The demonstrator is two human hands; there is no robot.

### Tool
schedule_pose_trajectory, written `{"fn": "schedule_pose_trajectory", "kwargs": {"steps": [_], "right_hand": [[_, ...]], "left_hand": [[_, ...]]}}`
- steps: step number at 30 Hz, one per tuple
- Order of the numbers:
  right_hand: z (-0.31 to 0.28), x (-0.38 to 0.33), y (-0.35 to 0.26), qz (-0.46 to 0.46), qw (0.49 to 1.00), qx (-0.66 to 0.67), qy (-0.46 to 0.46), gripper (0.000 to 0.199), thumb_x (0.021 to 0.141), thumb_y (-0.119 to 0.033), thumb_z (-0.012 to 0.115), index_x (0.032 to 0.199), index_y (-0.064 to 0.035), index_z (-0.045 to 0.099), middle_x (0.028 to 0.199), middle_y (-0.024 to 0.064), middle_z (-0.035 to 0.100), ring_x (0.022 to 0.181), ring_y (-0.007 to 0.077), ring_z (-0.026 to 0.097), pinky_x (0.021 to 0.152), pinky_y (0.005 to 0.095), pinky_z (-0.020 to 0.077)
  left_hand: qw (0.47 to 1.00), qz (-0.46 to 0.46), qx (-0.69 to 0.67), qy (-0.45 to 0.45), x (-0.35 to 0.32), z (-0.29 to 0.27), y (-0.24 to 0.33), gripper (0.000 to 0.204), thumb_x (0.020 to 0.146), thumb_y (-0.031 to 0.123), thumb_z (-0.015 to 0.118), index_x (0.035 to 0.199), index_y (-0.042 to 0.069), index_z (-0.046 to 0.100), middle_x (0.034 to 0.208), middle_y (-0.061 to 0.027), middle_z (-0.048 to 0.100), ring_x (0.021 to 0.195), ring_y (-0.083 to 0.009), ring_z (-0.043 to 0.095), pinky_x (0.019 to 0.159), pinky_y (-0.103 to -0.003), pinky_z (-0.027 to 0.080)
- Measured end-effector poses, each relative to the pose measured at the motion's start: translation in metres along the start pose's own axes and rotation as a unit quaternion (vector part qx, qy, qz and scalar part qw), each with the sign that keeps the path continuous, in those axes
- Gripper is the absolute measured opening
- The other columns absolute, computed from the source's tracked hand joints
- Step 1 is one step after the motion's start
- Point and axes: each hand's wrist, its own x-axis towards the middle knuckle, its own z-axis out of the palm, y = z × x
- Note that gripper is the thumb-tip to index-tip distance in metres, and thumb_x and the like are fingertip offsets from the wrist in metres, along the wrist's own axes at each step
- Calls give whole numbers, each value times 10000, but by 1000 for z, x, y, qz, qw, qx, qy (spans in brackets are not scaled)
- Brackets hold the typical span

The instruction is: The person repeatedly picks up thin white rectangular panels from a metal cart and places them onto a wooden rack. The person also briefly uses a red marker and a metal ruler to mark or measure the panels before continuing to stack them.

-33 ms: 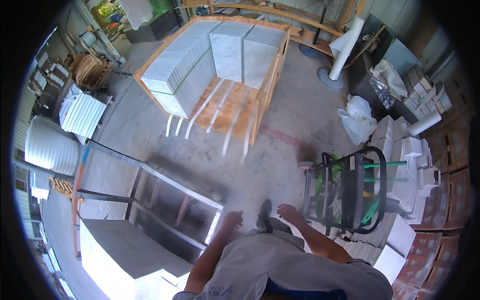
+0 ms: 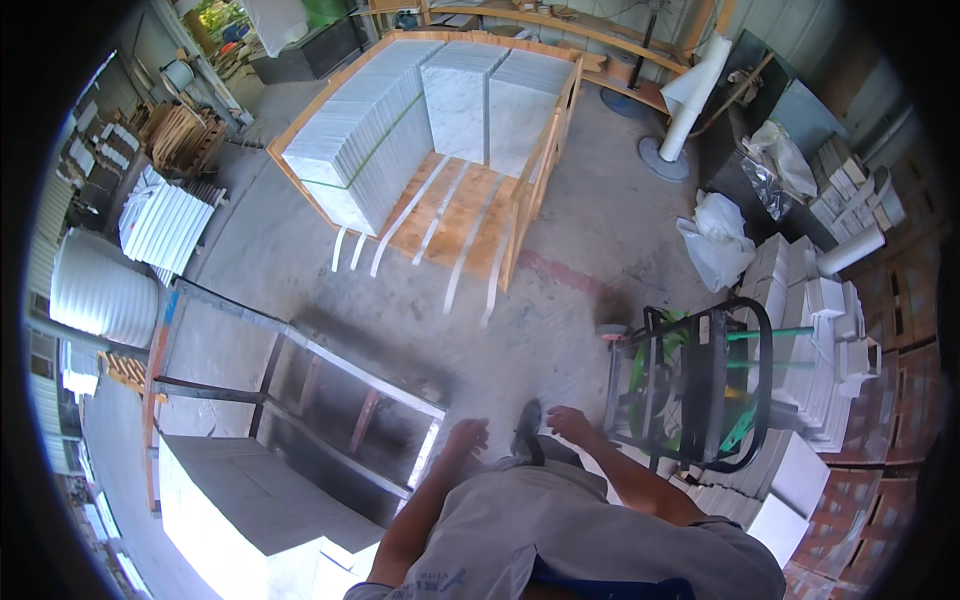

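Note:
Both hands hang in front of my body with nothing in them. My left hand is loosely bent, fingers a little apart, close to the corner of a metal frame rack. To its right, my right hand is also relaxed, its fingers partly spread, beside a black-framed strapping cart with green strap on it. Neither hand touches anything that I can see. Ahead stands an open wooden crate, partly filled with upright white marble slabs; a green strap runs round the left row.
White straps trail from the crate's floor onto the concrete. White boxy blocks stand inside the rack at lower left. A foam roll and slab stack lie further left. At right are a plastic bag and stacked white pieces.

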Motion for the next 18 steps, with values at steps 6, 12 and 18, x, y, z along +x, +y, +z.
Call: {"fn": "schedule_pose_trajectory", "kwargs": {"steps": [6, 12, 18], "right_hand": [[-70, 110, -68, 202, 896, 385, -89, 476, 755, -289, 671, 1165, -75, 557, 1062, 125, 610, 931, 217, 594, 760, 327, 484], [-113, 176, -84, 207, 886, 386, -149, 434, 755, -274, 669, 1143, -104, 571, 1009, 86, 636, 859, 201, 614, 777, 319, 481], [-111, 247, -58, 246, 866, 412, -139, 381, 761, -277, 668, 1095, -103, 610, 967, 84, 647, 826, 160, 610, 745, 294, 479]], "left_hand": [[923, 262, 282, 20, -2, 27, 71, 360, 847, 328, 537, 1041, 27, 579, 843, -75, 616, 693, -184, 591, 636, -303, 484], [896, 268, 352, -26, 9, 8, 122, 361, 755, 160, 646, 1090, 79, 541, 872, -93, 611, 704, -231, 570, 653, -316, 462], [886, 286, 350, -101, 80, -43, 154, 337, 771, 254, 625, 1067, 99, 584, 992, -158, 633, 865, -337, 614, 721, -409, 480]]}}
